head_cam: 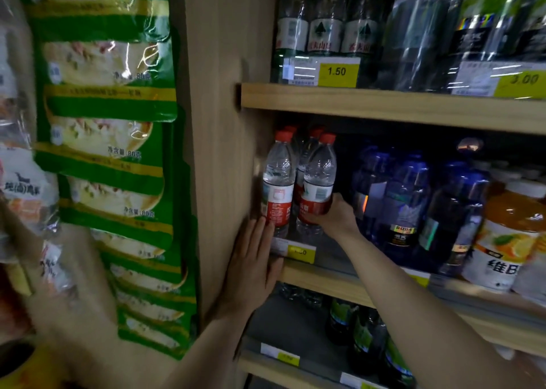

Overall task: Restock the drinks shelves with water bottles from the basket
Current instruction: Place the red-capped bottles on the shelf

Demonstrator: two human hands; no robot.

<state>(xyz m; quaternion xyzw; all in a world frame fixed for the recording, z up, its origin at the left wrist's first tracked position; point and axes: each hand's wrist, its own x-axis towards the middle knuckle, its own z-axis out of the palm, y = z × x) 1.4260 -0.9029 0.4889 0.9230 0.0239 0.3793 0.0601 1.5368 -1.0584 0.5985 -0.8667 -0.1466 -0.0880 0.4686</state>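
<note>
Clear water bottles with red caps and red-white labels stand at the left end of the middle shelf (313, 273). My right hand (334, 214) grips the lower part of the front right bottle (319, 179), which stands upright on the shelf. My left hand (254, 258) lies flat with straight fingers against the shelf's front edge and the wooden side panel, its fingertips touching the base of the front left bottle (277, 188). More red-capped bottles (307, 149) stand behind these two. The basket is out of view.
Dark blue soda bottles (404, 199) and an orange juice bottle (508, 235) fill the shelf to the right. The upper shelf (384, 105) holds water bottles with price tags. Green snack packs (109, 140) hang on the left. Green-labelled bottles (363, 332) stand on the lower shelf.
</note>
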